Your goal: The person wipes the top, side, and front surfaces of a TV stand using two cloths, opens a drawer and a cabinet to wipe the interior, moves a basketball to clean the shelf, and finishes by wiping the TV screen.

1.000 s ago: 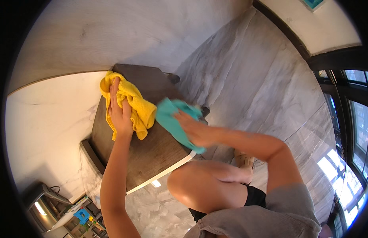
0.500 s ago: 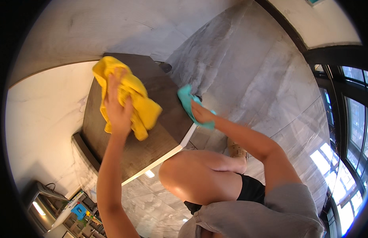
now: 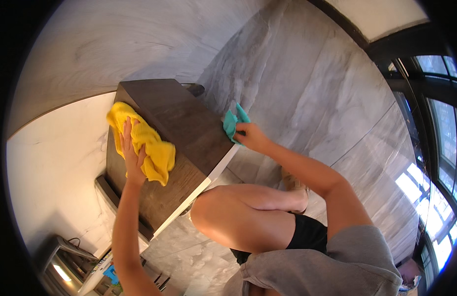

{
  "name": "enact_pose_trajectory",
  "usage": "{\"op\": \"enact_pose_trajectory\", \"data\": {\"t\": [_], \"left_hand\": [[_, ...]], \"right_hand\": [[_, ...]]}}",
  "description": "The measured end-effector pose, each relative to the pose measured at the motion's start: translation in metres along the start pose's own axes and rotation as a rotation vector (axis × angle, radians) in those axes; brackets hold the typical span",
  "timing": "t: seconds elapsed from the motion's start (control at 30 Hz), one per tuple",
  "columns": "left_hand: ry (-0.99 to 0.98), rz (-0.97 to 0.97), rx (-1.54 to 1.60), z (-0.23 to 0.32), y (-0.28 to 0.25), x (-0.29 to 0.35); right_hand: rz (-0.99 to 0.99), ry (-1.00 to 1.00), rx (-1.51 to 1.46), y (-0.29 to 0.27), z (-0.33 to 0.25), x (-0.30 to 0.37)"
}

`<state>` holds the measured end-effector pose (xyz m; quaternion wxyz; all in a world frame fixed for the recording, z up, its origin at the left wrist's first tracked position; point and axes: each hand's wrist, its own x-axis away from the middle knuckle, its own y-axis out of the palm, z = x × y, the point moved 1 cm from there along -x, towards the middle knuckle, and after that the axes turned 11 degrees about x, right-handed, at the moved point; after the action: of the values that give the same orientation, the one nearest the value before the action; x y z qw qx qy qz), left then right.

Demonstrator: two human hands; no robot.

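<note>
A dark brown wooden cabinet with a white edge stands in front of me. Against its left face lies a bunched yellow cloth. My left hand is on this cloth, fingers stretched along it and the thumb apart, with folds around them. My right hand is at the cabinet's right edge, its fingers closed on a thin teal cloth. Two corners of that cloth stick up above the fingers. The part of it inside the hand is hidden.
My bent knee is close to the cabinet's near white edge. Grey marble-look tiles cover the floor to the right. A pale marbled panel rises at the left. Dark-framed windows line the far right.
My left hand and the yellow cloth have slid left and slightly down on the cabinet. The teal cloth, spread out before, is now gathered in my right hand, which has moved slightly up.
</note>
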<state>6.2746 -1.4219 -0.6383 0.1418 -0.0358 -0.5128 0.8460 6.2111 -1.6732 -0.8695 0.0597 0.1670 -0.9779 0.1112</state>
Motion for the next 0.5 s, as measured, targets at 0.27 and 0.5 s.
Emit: {"op": "enact_pose_trajectory", "data": {"t": [0.27, 0.5], "left_hand": [[0.299, -0.152, -0.087, 0.016, 0.017, 0.029], [0.115, 0.101, -0.037, -0.015, 0.008, -0.015]], "right_hand": [[-0.112, -0.055, -0.15, -0.011, -0.007, -0.009], [-0.093, -0.091, 0.001, -0.013, 0.0, -0.022]]}}
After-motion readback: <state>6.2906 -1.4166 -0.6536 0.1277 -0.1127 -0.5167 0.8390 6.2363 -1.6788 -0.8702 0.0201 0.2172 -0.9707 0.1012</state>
